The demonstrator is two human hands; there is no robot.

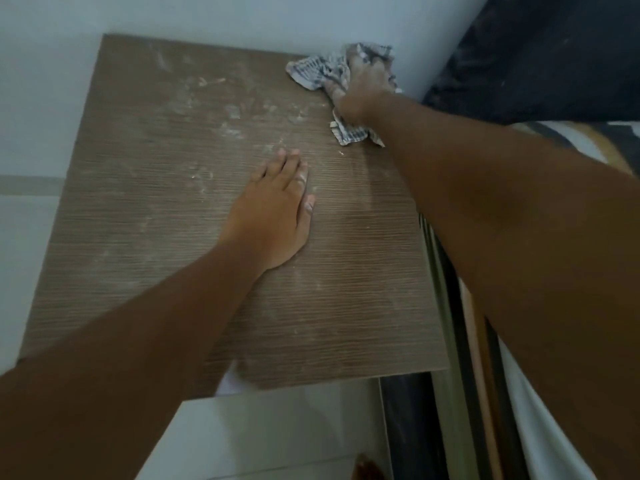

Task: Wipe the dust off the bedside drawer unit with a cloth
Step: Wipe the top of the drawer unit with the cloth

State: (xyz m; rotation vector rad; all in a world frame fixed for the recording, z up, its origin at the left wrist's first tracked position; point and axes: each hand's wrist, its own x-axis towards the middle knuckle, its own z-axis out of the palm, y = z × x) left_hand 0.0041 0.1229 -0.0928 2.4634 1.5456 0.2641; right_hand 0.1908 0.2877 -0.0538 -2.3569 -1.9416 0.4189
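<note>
The brown wood-grain top of the bedside drawer unit (145, 209) fills the middle of the head view, with white dust smears and crumbs across its far half. My right hand (363, 88) grips a crumpled grey-and-white checked cloth (311, 72) and presses it on the far right corner, close to the wall. My left hand (277, 209) lies flat, palm down, on the middle of the top, fingers together and holding nothing. White dust clings to both hands.
A pale wall (207, 15) runs behind the unit. A bed with a dark headboard (554, 53) and patterned bedding (609, 140) stands tight against the right side. White floor tiles (277, 431) lie in front and to the left.
</note>
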